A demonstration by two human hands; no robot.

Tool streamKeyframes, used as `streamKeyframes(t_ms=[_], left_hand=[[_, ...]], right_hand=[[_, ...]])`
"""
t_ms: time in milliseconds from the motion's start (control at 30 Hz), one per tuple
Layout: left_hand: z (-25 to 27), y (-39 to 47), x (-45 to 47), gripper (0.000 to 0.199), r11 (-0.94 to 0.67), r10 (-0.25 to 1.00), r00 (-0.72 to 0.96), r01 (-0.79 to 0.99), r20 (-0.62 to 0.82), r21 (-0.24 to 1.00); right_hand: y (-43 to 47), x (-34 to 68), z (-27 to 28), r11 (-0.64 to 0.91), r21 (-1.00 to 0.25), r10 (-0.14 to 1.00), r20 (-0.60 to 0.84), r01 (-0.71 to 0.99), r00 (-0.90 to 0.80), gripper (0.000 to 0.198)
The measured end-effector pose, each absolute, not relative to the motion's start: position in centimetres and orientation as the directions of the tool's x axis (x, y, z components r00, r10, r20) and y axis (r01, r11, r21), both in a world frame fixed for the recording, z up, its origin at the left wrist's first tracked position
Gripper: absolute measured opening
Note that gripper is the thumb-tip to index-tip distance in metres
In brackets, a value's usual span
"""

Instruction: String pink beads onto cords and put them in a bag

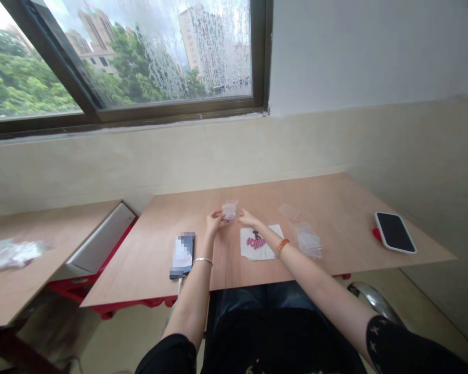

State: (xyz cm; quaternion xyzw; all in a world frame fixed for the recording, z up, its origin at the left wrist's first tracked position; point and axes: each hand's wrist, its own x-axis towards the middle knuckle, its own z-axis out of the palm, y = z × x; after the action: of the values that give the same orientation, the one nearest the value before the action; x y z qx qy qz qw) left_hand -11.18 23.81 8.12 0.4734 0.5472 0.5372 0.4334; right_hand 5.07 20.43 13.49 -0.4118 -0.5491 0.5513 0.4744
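My left hand [214,220] is closed on the left edge of a small see-through zip bag [230,210], held upright over the table. A little pink shows near the bottom of the bag. My right hand [248,217] is close to the bag's right side, fingers pinched together; whether they touch the bag or hold something small, I cannot tell. Below the right forearm lies a white paper sheet [262,252] carrying a heap of pink beads [256,242] and a few dark brown pieces [256,235].
More see-through bags [309,240] lie right of the paper, with a single bag [289,211] farther back. A phone [182,254] with a cable rests at left, and a white-edged device [395,232] at right. Plastic packages [19,254] lie on the neighbouring table.
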Motion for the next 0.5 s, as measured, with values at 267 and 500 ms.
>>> streamKeyframes(t_ms=[267,500], left_hand=[[5.8,26.1,-12.1,0.036,-0.01,0.972,-0.235,0.065,0.025,0.998],[5.7,26.5,-12.1,0.033,-0.012,0.96,-0.279,0.08,0.033,0.997]], right_hand=[[19.7,3.5,12.8,0.03,-0.999,0.962,0.036,-0.026,-0.27,0.033],[19.3,2.6,12.0,0.016,-1.0,0.964,0.021,-0.022,-0.265,0.026]])
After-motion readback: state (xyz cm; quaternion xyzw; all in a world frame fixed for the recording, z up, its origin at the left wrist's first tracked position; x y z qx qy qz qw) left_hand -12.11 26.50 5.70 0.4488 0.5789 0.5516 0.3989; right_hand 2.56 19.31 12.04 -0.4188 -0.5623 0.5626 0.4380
